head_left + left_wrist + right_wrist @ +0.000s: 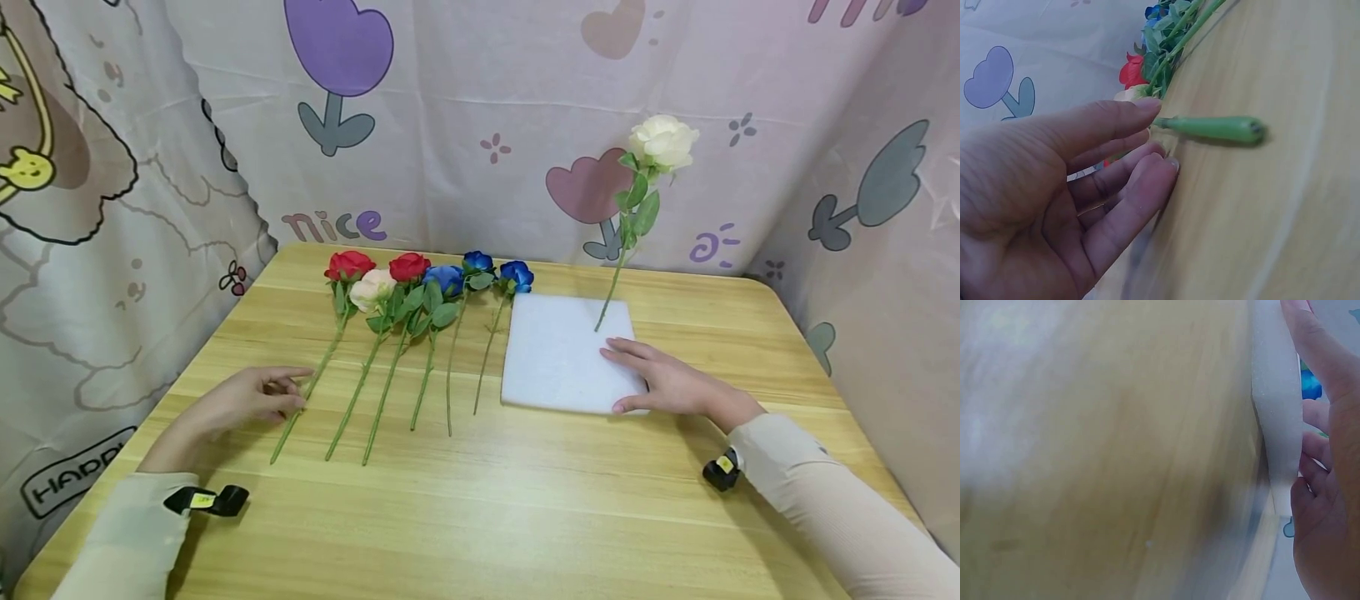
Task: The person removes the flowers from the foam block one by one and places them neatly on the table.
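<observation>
In the head view my left hand is at the stem of the leftmost red rose. Its thumb and fingers stand apart around that green stem, seen close up in the left wrist view. My right hand rests on the right front corner of a white foam board, fingers lying on top and thumb at the front edge. A white rose stands in the board by its stem, leaning slightly right. The right wrist view shows the side of the foam board beside the hand.
Right of the leftmost rose lie a pale pink rose, another red rose and several blue roses, stems pointing forward on the wooden table. A printed cloth hangs behind the table and along its sides.
</observation>
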A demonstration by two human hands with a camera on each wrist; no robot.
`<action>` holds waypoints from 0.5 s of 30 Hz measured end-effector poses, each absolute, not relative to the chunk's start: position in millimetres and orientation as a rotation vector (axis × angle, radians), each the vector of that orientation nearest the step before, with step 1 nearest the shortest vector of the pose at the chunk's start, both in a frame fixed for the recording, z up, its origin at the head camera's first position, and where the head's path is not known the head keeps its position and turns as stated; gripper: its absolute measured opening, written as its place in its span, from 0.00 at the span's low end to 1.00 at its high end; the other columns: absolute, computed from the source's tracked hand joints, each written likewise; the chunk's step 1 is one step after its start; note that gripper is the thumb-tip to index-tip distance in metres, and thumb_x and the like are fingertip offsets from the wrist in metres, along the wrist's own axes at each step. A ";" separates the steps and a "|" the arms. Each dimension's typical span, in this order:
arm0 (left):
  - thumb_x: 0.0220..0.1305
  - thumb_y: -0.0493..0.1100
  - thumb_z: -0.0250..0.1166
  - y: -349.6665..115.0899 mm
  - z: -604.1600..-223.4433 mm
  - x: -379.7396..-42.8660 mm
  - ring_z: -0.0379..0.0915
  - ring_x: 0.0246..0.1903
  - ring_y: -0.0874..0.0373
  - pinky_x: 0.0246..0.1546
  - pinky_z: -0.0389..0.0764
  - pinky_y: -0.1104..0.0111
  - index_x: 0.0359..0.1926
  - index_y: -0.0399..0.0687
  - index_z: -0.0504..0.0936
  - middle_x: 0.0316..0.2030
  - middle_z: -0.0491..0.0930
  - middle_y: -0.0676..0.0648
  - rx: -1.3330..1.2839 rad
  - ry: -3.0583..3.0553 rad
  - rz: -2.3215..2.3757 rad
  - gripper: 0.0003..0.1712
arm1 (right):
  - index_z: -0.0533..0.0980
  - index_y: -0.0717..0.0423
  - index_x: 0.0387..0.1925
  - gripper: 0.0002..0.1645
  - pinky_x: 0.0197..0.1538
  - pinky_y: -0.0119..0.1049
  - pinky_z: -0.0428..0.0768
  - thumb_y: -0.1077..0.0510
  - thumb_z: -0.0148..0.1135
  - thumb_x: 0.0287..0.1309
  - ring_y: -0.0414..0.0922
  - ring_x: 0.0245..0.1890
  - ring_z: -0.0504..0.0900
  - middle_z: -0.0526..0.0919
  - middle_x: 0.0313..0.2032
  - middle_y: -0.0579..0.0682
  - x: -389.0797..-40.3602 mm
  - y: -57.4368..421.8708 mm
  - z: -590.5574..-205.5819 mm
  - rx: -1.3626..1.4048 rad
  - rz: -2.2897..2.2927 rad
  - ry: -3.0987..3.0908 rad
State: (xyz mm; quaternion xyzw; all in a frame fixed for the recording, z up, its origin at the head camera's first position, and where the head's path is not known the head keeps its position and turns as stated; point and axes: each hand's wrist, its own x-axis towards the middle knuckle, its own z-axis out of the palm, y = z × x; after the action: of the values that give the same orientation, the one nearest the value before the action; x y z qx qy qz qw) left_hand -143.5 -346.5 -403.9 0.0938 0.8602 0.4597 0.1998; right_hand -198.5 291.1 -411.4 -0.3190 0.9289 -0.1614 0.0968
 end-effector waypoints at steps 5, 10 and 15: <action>0.66 0.40 0.65 -348.1 -397.3 -147.4 0.79 0.38 0.52 0.39 0.86 0.62 0.69 0.29 0.63 0.43 0.74 0.35 0.272 2.411 1.305 0.36 | 0.57 0.50 0.75 0.61 0.70 0.59 0.55 0.24 0.64 0.47 0.58 0.73 0.49 0.50 0.75 0.54 -198.6 291.4 -411.3 -0.948 -0.480 2.750; 0.67 0.41 0.65 -344.5 -391.0 -150.6 0.80 0.39 0.51 0.40 0.86 0.61 0.69 0.29 0.63 0.45 0.73 0.34 0.309 2.406 1.315 0.35 | 0.57 0.51 0.75 0.61 0.70 0.59 0.55 0.25 0.64 0.48 0.59 0.73 0.50 0.50 0.75 0.54 -198.0 291.7 -411.9 -0.957 -0.483 2.750; 0.68 0.45 0.64 -335.9 -385.7 -155.2 0.79 0.40 0.48 0.39 0.85 0.62 0.69 0.32 0.64 0.47 0.74 0.35 0.356 2.424 1.284 0.35 | 0.57 0.51 0.75 0.60 0.70 0.59 0.56 0.25 0.64 0.48 0.59 0.73 0.50 0.51 0.75 0.55 -197.8 291.7 -412.4 -0.967 -0.478 2.756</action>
State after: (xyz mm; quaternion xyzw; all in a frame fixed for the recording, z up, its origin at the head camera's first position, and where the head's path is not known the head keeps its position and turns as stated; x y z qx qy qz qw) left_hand -155.2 -335.9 -385.7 0.1263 0.8610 0.4559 0.1868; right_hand -197.8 291.7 -412.4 -0.3254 0.9273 -0.1608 0.0910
